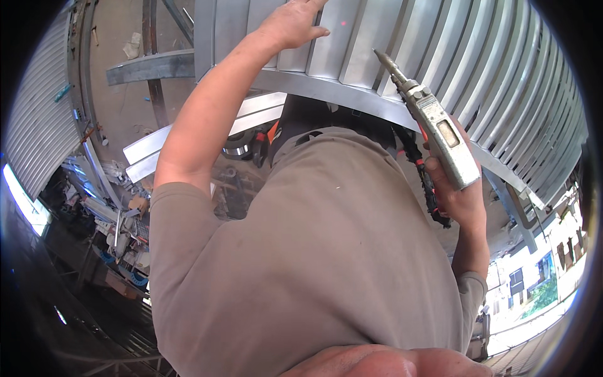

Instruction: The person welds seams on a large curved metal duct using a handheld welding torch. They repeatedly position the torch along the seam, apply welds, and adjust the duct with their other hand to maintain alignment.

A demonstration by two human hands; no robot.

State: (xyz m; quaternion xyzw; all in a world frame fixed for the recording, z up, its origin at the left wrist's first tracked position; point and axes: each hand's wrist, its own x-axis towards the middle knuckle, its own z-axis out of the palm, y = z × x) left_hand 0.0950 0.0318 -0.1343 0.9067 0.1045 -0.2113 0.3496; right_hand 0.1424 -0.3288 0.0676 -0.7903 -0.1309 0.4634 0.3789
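My right hand (463,200) is closed around the grip of a grey metal welding gun (432,113) with a pointed nozzle and a small window in its body. The nozzle tip points up and left over a panel of silvery metal slats (363,51), and a gap between tip and slats cannot be judged. A small red dot of light shows on a slat left of the tip. Over the panel's left part, my left hand (290,25) is stretched out with the thumb apart, holding nothing. Its fingertips are partly cut off by the upper edge.
A black wrapped cable (427,188) hangs below the gun beside my body. Two pale metal bars (147,147) stick out left under my left arm. A curved steel beam (151,68) lies farther left. Another ribbed panel (38,107) and cluttered parts (129,239) stand at the far left.
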